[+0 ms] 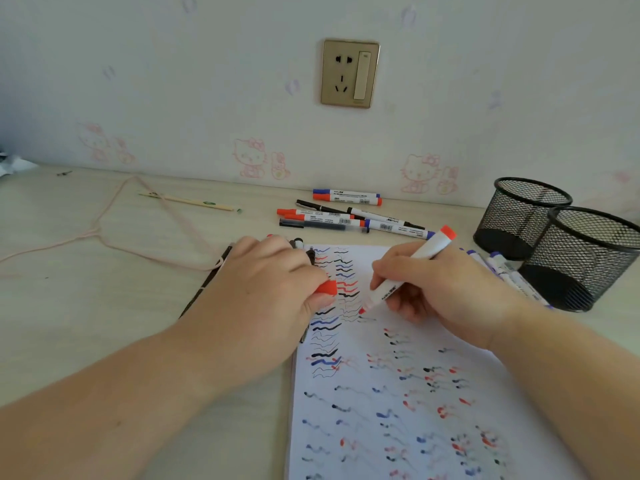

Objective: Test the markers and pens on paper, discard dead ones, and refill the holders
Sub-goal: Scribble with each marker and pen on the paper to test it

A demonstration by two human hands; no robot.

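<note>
Lying nearest on the pale desk (pixel 104 237), the white paper sheet (pixel 398 403) is covered with red, blue and black test squiggles, and its near edge runs out of view. The right hand (pixel 440 289) grips a white marker (pixel 408 271) with a red end cap, its red tip touching the paper among the squiggles. Just left of it, the left hand (pixel 273 289) rests on the sheet's left edge and pinches the red cap (pixel 327 288) between thumb and fingers; a few dark pens (pixel 204 285) lie partly under that hand.

To the right stand two black mesh pen holders (pixel 585 258), touching each other, and no pens show inside either. Several blue-capped markers (pixel 509 275) lie on the desk between the paper and the nearer holder.

Farther back, beyond the paper's far edge, a loose pile of markers and pens (pixel 349 214) lies near the wall. Open desk stretches left of the paper, crossed only by a pink cord (pixel 114 233) and a pencil (pixel 194 201). On the wall behind, a gold wall socket (pixel 349 73) sits above the pile.
</note>
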